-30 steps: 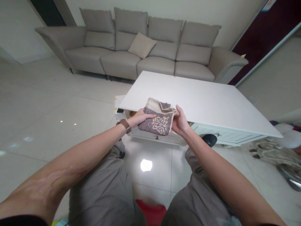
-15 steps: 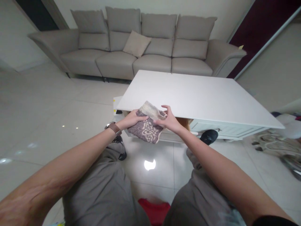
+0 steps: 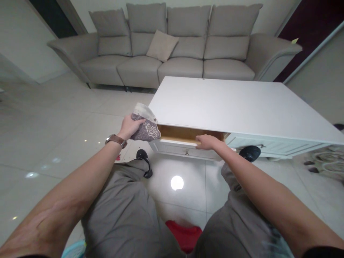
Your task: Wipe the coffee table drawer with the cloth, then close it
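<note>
In the head view, a folded patterned cloth [image 3: 146, 130] is clamped in the left hand [image 3: 130, 127], by the near left corner of the white table [image 3: 231, 104]. The open drawer's [image 3: 172, 148] front edge is touched by the right hand [image 3: 209, 142]; whether it is gripped cannot be told.

By the near left corner of the white desk [image 3: 228, 104], the left hand [image 3: 129, 127] grips a folded purple-and-cream cloth [image 3: 147, 130]. Under the near edge, the right hand [image 3: 207, 142] is at the front of an open drawer [image 3: 172, 148].

Head view, facing forward and down; table [image 3: 228, 104] near, sofa [image 3: 180, 70] beyond.
</note>
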A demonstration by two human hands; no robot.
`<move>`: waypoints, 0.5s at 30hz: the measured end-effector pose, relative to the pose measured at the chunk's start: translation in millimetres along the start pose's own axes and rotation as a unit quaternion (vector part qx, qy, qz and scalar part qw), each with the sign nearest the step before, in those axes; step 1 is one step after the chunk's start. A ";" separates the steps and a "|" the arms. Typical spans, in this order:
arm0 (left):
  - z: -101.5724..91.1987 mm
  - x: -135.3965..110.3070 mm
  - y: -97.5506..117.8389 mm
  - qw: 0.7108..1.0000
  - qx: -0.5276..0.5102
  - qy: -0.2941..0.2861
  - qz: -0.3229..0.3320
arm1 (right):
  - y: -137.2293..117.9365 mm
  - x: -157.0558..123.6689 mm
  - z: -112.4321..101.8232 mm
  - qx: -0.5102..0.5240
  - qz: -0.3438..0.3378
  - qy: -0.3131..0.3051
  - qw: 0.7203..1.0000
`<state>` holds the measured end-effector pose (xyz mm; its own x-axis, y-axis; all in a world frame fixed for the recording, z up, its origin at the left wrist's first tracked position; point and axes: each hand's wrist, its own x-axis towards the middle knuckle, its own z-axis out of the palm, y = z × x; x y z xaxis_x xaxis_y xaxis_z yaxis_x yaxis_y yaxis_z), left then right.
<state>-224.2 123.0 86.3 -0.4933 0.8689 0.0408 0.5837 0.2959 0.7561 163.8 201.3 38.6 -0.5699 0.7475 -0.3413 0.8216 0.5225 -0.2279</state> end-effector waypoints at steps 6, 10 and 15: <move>-37.4 16.3 -41.9 0.987 0.130 0.085 -0.047 | -2.0 1.0 4.9 -0.046 -0.037 -0.045 0.997; -40.6 14.3 -54.2 0.972 0.213 0.078 -0.055 | -7.8 -2.5 -1.6 -0.073 -0.031 -0.057 0.995; -6.4 3.1 -59.5 0.984 0.097 -0.145 -0.043 | -15.7 -7.3 -6.9 -0.103 -0.029 -0.080 0.991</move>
<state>-264.6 105.6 45.7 -0.3571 0.9061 -0.2268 0.6742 0.4181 0.6087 155.0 190.5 51.0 -0.5937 0.6478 -0.4774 0.7595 0.6471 -0.0664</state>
